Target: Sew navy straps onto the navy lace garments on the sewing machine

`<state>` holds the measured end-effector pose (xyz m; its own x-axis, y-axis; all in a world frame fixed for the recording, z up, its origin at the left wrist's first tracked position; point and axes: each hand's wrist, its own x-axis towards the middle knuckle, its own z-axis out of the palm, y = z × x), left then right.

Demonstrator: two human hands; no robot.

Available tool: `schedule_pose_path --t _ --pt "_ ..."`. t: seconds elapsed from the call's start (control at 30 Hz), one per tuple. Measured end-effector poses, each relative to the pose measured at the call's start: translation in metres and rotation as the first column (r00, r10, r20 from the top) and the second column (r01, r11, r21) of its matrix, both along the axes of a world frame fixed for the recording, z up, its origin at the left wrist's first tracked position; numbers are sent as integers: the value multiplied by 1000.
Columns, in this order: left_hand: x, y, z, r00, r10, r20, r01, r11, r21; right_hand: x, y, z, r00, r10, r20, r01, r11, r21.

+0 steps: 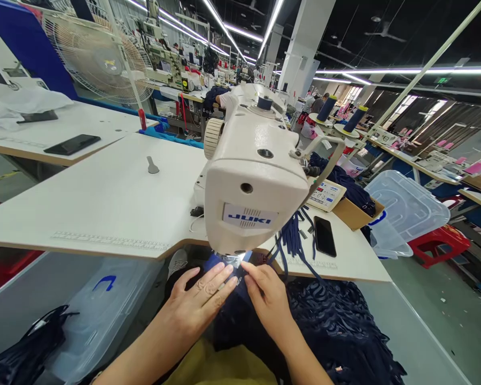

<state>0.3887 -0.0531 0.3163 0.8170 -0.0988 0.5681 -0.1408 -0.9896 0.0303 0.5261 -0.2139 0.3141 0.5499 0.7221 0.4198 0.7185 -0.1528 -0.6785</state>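
Directly ahead stands a white JUKI sewing machine (pixel 256 182), its head end facing me, with the lit needle area low beneath it. Dark blue fabric (pixel 240 305) lies under the needle area and hangs down toward my lap. My left hand (pixel 200 299) rests flat on this fabric, fingers stretched toward the needle. On the other side, my right hand (pixel 268 294) has its thumb and index finger together at the fabric's edge, close to the left fingertips. The exact grip of the right fingers is partly hidden. Navy ruffled fabric (pixel 340 326) is heaped to the right.
Navy strips (pixel 292 235) hang over the table edge beside a black phone (pixel 324 236). Another phone (pixel 72 144) lies on the left table near a fan (pixel 104 59). Clear plastic bins (pixel 116 299) flank me below table height. A small grey tool (pixel 152 166) lies on the tabletop (pixel 104 198).
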Motion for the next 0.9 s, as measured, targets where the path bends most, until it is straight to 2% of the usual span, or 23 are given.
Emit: schedule_pose_path --t 0.13,0.3,0.43,0.57,0.73,0.9 --pt "2 -3 -4 997 55 45 -54 998 -14 1 5 -4 997 -66 -42 68 997 38" --pt "6 -10 -14 969 207 135 -215 976 46 16 20 11 998 33 -56 -31 999 29" --pt "8 -16 -15 943 295 156 -309 948 74 22 29 21 996 54 -71 -55 998 -14" --pt "8 -19 -13 945 295 139 -307 949 74 25 34 22 994 53 -92 -53 999 -4" --pt "8 -21 -12 947 294 127 -294 956 -15 27 35 20 994 51 -95 -51 999 2" --pt "9 -21 -13 948 295 118 -299 954 19 25 34 21 996 34 -85 -36 999 -15"
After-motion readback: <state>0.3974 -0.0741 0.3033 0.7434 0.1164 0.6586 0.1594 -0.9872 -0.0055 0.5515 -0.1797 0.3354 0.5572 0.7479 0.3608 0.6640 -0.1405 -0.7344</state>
